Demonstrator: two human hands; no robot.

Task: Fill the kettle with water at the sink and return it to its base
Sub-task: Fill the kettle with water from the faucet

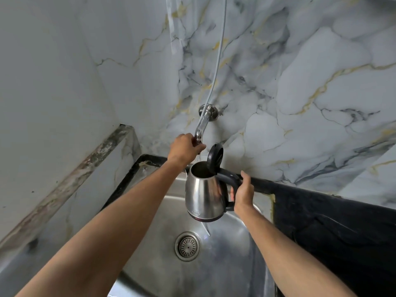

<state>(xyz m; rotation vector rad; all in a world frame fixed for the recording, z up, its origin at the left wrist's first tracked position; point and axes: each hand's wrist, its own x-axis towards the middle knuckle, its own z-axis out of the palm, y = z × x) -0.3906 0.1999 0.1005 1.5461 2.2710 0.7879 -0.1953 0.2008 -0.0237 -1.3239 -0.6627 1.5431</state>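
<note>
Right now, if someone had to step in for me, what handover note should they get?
Left hand: closed on the tap end on the wall.
Right hand: gripping the kettle's black handle.
Kettle: held in the air over the sink, lid flipped open, mouth just under the tap.
Done: kettle brought to the sink and opened.
Left: fill it, shut the tap and lid, return it to its base, which is out of view.

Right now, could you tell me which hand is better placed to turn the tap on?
Left: the left hand already grips the tap, while the right hand holds the kettle by its handle.
</note>
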